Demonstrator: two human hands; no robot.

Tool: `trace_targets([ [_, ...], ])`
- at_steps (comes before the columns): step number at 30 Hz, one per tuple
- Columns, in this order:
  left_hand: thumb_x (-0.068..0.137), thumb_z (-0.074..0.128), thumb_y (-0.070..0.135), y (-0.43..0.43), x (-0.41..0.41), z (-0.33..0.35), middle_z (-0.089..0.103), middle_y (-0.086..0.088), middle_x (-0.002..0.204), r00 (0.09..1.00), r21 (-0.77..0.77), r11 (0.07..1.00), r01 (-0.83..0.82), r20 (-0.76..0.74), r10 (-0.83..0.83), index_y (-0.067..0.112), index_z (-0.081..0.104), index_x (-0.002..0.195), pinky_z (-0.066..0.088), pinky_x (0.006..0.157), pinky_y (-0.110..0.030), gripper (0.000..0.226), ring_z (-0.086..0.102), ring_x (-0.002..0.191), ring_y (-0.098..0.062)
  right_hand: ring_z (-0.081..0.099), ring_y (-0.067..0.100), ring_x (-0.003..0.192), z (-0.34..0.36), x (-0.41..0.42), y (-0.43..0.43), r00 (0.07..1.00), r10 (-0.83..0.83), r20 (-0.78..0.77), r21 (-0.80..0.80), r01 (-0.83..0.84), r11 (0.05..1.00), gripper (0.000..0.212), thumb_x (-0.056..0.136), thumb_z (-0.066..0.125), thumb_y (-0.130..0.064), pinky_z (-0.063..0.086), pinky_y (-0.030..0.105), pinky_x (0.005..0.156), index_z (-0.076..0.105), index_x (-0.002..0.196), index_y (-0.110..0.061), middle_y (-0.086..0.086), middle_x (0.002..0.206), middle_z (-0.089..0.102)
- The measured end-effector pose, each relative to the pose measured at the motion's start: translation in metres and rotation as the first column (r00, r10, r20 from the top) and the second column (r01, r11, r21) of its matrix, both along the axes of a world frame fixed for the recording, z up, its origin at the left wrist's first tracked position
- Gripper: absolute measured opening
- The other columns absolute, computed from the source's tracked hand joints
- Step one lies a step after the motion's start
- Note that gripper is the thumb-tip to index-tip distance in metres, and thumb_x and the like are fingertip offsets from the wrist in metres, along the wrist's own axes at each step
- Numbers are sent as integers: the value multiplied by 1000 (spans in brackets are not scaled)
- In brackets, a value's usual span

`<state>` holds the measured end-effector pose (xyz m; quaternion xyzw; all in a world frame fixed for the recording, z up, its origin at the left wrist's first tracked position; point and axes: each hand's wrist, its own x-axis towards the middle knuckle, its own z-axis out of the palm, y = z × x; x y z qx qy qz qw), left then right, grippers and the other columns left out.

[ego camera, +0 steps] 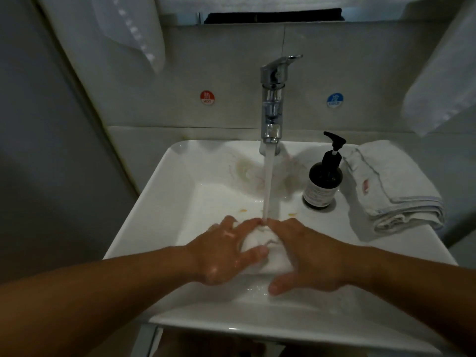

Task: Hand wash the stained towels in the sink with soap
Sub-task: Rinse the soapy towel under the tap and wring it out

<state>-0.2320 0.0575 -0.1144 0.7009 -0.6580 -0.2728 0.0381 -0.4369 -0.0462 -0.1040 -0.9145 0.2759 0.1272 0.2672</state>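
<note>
A small wet white towel (260, 243) is bunched up in the white sink (164, 202), right under the running water from the chrome tap (273, 99). My left hand (226, 251) grips its left side with the thumb curled over the cloth. My right hand (306, 256) holds its right side, fingers reaching up to the water stream, thumb spread toward me. Most of the towel is hidden beneath both hands. A dark pump bottle of soap (323, 176) stands on the sink's right rim. Beside it lies a folded white towel (394, 186) with a red stain.
White towels hang at the upper left (134, 29) and upper right (443, 83). A red hot sticker (207, 97) and a blue cold sticker (334, 100) mark the tiled wall. Small orange specks lie on the basin floor. A grey wall closes in the left side.
</note>
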Motion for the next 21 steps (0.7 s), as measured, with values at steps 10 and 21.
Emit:
trace_targets([
  [10, 99, 41, 61, -28, -5, -13, 63, 2, 116, 987, -191, 981, -35, 147, 63, 35, 51, 125, 54, 87, -37, 38, 66, 101, -23, 64, 18, 95, -24, 32, -15, 991, -104, 88, -236, 122, 964, 95, 61, 52, -97, 56, 41, 84, 39, 132, -35, -4, 116, 64],
  [21, 90, 37, 78, -33, 8, 18, 58, -11, 137, 971, 36, 973, -229, -62, 231, 26, 37, 148, 51, 93, -39, 77, 63, 104, -25, 72, 18, 83, 21, 3, -23, 941, -337, 1, 311, 320, 895, 73, 79, 75, -63, 59, 32, 64, 42, 137, -35, 4, 118, 66],
])
